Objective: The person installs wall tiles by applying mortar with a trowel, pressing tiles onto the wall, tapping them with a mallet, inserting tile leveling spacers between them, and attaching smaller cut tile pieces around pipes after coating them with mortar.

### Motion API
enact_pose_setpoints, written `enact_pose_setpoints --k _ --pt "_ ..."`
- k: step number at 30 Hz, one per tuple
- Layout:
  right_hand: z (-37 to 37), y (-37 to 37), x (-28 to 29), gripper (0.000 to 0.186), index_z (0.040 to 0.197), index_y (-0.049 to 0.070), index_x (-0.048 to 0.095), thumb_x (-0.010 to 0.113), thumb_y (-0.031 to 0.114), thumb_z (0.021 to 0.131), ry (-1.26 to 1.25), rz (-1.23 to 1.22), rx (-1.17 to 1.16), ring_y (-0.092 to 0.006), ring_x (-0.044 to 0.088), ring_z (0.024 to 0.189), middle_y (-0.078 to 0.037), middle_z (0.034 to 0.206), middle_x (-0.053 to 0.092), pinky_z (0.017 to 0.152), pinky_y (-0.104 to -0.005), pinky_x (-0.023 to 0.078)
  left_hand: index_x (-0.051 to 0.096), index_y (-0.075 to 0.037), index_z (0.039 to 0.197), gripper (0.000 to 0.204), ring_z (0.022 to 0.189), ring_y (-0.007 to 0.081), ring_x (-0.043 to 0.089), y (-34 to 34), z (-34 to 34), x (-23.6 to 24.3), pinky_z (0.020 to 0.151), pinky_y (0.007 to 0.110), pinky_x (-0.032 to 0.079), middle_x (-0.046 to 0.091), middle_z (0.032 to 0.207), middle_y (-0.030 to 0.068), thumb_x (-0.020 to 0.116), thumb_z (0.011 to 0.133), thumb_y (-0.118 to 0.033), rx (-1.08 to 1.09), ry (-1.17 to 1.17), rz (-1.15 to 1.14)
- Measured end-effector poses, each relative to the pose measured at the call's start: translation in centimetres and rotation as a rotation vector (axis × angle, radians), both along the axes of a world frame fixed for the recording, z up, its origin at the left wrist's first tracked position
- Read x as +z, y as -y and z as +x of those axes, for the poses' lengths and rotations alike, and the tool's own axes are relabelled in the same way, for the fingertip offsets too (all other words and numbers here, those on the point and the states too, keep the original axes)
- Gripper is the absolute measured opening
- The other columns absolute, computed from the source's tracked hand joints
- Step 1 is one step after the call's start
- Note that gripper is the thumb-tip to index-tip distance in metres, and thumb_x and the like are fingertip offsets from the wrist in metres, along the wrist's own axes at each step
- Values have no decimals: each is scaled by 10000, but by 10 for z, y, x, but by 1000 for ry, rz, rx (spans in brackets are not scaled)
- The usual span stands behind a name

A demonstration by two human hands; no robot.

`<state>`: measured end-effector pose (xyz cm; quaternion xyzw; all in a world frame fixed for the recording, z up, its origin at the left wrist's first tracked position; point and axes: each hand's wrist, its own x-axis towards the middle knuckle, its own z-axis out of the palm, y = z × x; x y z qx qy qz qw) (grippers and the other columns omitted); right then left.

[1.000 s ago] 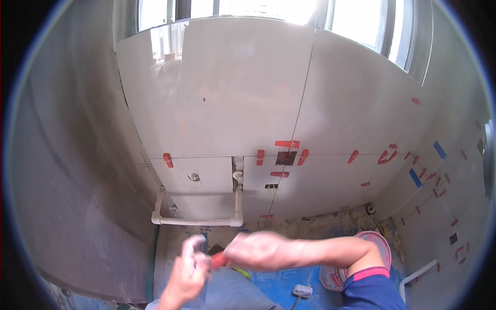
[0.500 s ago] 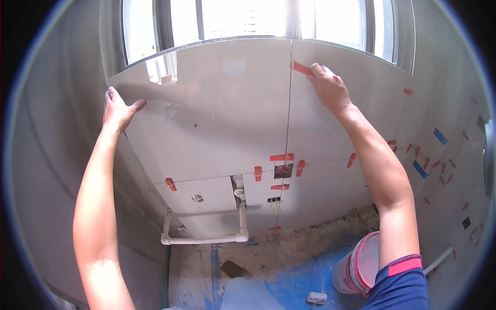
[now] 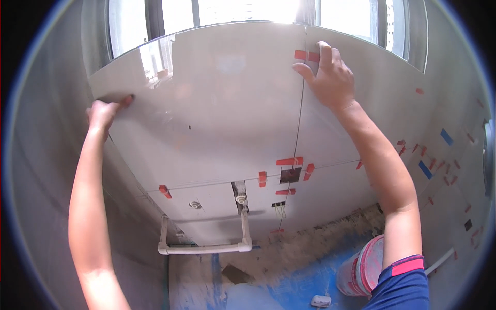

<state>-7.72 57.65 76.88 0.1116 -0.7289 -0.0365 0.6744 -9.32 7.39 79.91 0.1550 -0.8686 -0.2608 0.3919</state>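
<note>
A large glossy pale wall tile (image 3: 222, 103) stands against the wall below the window. At its left edge is my left hand (image 3: 105, 112), thumb stretched across the face and the other fingers bent toward the edge, partly hidden. My right hand (image 3: 331, 80) rests with thumb and fingers apart by the upper seam, holding nothing. Beside its fingers a red wedge (image 3: 299, 54) lies across that seam, partly covered by the hand. Farther down, red levelling wedges (image 3: 289, 161) sit along the joints around a square box opening (image 3: 290, 175).
White pipework (image 3: 206, 250) juts from the lower wall. A red-and-white bucket (image 3: 356, 271) stands at lower right, near a white mallet head (image 3: 321, 300) on the blue-stained floor (image 3: 299, 279). Blue strips (image 3: 446, 137) and more wedges dot the right wall. Window frames (image 3: 155, 26) rise above.
My right hand has let go of the red wedge, which stays at the seam, and its fingers have spread. My left hand has bent at the tile's edge. The view has shifted slightly.
</note>
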Motion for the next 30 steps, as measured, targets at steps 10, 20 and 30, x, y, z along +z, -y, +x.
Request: enact_pose_setpoints --k 10,20,30 --pt "-37 13 11 295 913 47 517 614 325 924 -347 -26 -104 -237 614 508 -83 691 600 460 -337 501 712 8 1079 655 1256 343 470 -12 8 -6 1069 414 374 634 1183 228 839 663 -482 -15 -56 -95" --pt "-14 17 13 304 953 39 507 581 334 956 -96 -194 42 -302 671 621 -117 734 630 507 -379 539 496 72 1316 995 1296 362 456 -8 1 -4 1077 415 387 432 1410 263 877 610 -515 78 -26 -64" --pt "-16 17 9 468 676 75 584 531 443 959 -114 -174 -239 -304 660 544 -115 630 624 469 -405 530 463 110 1192 932 1130 348 589 -7 -5 -22 1015 386 437 594 1188 258 921 580 -423 -175 -350 -50"
